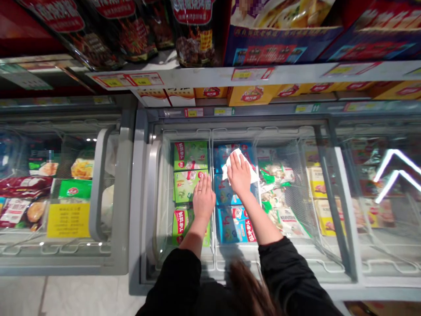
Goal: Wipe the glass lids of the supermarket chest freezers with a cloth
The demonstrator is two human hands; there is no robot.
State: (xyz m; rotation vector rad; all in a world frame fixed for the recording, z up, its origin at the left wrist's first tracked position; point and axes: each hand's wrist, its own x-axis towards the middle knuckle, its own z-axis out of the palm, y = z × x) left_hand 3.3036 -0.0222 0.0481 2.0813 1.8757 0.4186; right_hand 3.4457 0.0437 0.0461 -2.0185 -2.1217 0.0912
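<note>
the right hand (239,173) lies flat on a white cloth (234,156), fingers stretched out, pressing it rather than gripping it, on the glass lid (289,145) of a chest freezer. the left hand (204,197) rests just beside it, palm down, fingers open and empty (over the green boxes (189,156)). blue packets (235,224) lie beneath the right forearm.

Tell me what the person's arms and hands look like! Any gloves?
No gloves: the left hand and the right hand are bare. The left sleeve and right sleeve are black and pushed up, leaving the forearms uncovered. No watch or bracelet shows.
</note>
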